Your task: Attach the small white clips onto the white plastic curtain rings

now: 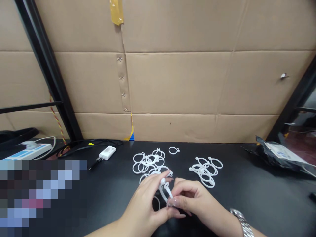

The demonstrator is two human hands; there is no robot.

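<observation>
A white plastic ring (pixel 161 193) with a ball at one end and a small eyelet at the other is held between both hands, its two ends apart. My left hand (pixel 145 200) curls round it from the left, fingers above and thumb below. My right hand (pixel 191 197) pinches the eyelet side between thumb and forefinger. Just beyond my left hand lies a pile of similar rings (pixel 148 160), partly hidden by the fingers. A smaller heap of rings (pixel 207 169) rests to the right, and one single ring (pixel 173 152) lies behind, between them.
A white plug adapter (pixel 107 152) lies on the black table (pixel 111 187) at the left, near dark cables and a power strip (pixel 37 150). A dark plastic package (pixel 281 153) is at the right. Cardboard (pixel 177 82) stands behind, between black frame posts. A blurred patch covers the lower left.
</observation>
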